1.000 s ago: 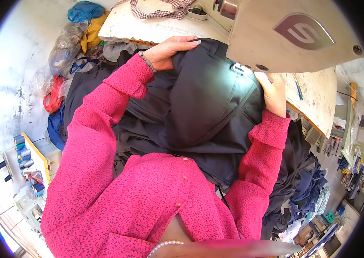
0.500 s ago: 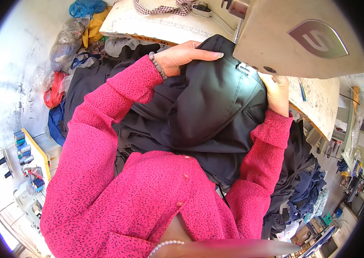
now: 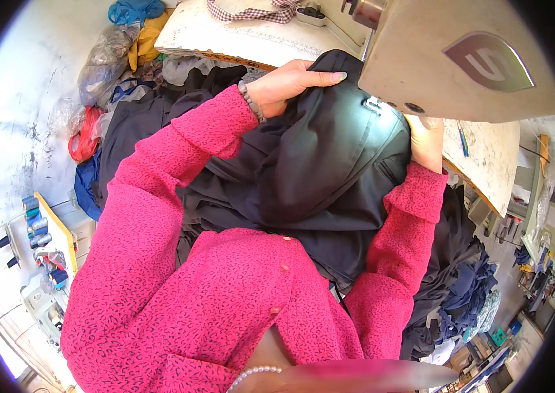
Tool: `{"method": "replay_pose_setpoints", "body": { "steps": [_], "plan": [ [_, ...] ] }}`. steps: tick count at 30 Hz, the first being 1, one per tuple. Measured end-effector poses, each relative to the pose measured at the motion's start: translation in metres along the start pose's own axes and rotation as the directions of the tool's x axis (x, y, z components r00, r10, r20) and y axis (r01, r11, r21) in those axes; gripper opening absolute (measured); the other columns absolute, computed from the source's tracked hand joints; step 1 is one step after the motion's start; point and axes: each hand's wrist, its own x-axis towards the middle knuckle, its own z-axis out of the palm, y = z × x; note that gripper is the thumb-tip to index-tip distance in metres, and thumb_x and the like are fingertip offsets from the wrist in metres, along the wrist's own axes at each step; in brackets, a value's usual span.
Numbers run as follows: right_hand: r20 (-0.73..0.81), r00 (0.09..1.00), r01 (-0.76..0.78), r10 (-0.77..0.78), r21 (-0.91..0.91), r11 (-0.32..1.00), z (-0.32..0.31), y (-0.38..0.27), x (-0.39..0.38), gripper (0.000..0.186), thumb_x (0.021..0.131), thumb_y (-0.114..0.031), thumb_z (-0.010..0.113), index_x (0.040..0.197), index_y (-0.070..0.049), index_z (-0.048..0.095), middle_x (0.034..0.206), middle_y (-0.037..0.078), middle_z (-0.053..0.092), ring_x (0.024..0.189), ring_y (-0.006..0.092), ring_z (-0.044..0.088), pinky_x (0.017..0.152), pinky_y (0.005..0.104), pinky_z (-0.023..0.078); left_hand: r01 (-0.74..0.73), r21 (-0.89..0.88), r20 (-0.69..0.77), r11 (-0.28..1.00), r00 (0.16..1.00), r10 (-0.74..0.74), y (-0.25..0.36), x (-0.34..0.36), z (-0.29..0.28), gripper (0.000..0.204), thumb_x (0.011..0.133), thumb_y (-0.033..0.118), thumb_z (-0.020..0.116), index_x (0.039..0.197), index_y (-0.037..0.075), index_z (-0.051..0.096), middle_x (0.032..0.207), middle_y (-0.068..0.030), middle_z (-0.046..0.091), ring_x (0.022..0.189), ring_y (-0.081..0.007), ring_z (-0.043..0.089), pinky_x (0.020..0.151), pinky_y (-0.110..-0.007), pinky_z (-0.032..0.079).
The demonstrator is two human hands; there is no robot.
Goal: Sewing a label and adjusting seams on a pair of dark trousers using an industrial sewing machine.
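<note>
A black garment [image 3: 310,150] is spread under the head of a sewing machine [image 3: 435,59], lit by a bright lamp patch near the presser foot [image 3: 373,105]. My left hand [image 3: 287,85] pinches the garment's far edge left of the foot, thumb on top and the other fingers underneath. To the right of the foot, my right hand [image 3: 427,141] rests at the cloth's lit edge. Its fingers are mostly hidden by the machine head, so their grip does not show.
The white sewing table [image 3: 238,39] carries a checked fabric strip [image 3: 251,12] at the back. Bagged goods [image 3: 104,65] lean by the left wall. Thread spools [image 3: 36,223] stand at lower left. Dark clothes [image 3: 467,288] are heaped at the right.
My left hand has shifted slightly away and to the right with the garment's edge, closer to the machine head. My right hand stays in nearly the same place.
</note>
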Motion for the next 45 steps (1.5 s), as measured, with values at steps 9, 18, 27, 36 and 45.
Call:
{"method": "replay_pose_setpoints", "body": {
  "steps": [9, 18, 27, 36, 45],
  "plan": [
    [0.001, 1.000, -0.001, 0.001, 0.048, 0.999, 0.0003, 0.0039, 0.0009, 0.026, 0.080, -0.019, 0.066, 0.098, 0.000, 0.061, 0.093, 0.002, 0.063, 0.084, 0.0092, 0.055, 0.077, 0.0253, 0.042, -0.053, 0.024, -0.006, 0.998, 0.999, 0.053, -0.0024, 0.0026, 0.0009, 0.031, 0.083, 0.021, 0.064, 0.105, 0.000, 0.058, 0.095, -0.0039, 0.063, 0.082, -0.0106, 0.060, 0.074, -0.025, 0.048],
    [-0.022, 1.000, 0.001, 0.000, 0.048, 0.999, 0.0038, -0.0010, 0.0010, 0.026, 0.080, -0.019, 0.067, 0.095, 0.000, 0.061, 0.093, 0.001, 0.063, 0.083, 0.0084, 0.055, 0.076, 0.0249, 0.042, -0.003, 0.023, -0.018, 1.000, 1.000, 0.003, -0.0032, 0.0022, 0.0004, 0.035, 0.082, 0.024, 0.065, 0.105, -0.001, 0.058, 0.096, -0.0050, 0.063, 0.085, -0.0114, 0.059, 0.077, -0.026, 0.047],
    [-0.025, 1.000, -0.002, 0.002, -0.002, 1.000, 0.0041, -0.0001, 0.0008, 0.023, 0.081, -0.016, 0.065, 0.096, 0.002, 0.061, 0.093, 0.001, 0.063, 0.084, 0.0083, 0.055, 0.076, 0.0243, 0.043, -0.037, 0.009, -0.020, 0.999, 0.999, 0.038, -0.0063, 0.0020, 0.0007, 0.035, 0.083, 0.024, 0.063, 0.106, -0.002, 0.058, 0.098, -0.0057, 0.063, 0.086, -0.0116, 0.059, 0.078, -0.026, 0.047],
    [0.016, 1.000, 0.020, -0.021, 0.048, 0.999, 0.0077, -0.0002, 0.0013, 0.025, 0.082, -0.015, 0.063, 0.100, 0.002, 0.060, 0.096, 0.001, 0.062, 0.087, 0.0090, 0.055, 0.079, 0.0251, 0.042, -0.013, -0.019, -0.044, 1.000, 0.999, 0.012, -0.0069, -0.0003, -0.0004, 0.035, 0.084, 0.024, 0.062, 0.107, -0.001, 0.058, 0.099, -0.0053, 0.062, 0.086, -0.0115, 0.059, 0.079, -0.026, 0.047],
    [0.043, 0.999, -0.006, 0.003, 0.059, 0.998, 0.0039, 0.0021, 0.0004, 0.023, 0.084, -0.015, 0.062, 0.100, 0.001, 0.061, 0.097, 0.002, 0.062, 0.087, 0.0087, 0.055, 0.079, 0.0250, 0.042, 0.016, -0.006, -0.022, 1.000, 1.000, -0.016, -0.0072, 0.0002, -0.0008, 0.036, 0.085, 0.025, 0.061, 0.109, -0.001, 0.057, 0.101, -0.0052, 0.062, 0.088, -0.0111, 0.058, 0.080, -0.026, 0.047]
  ]
}}
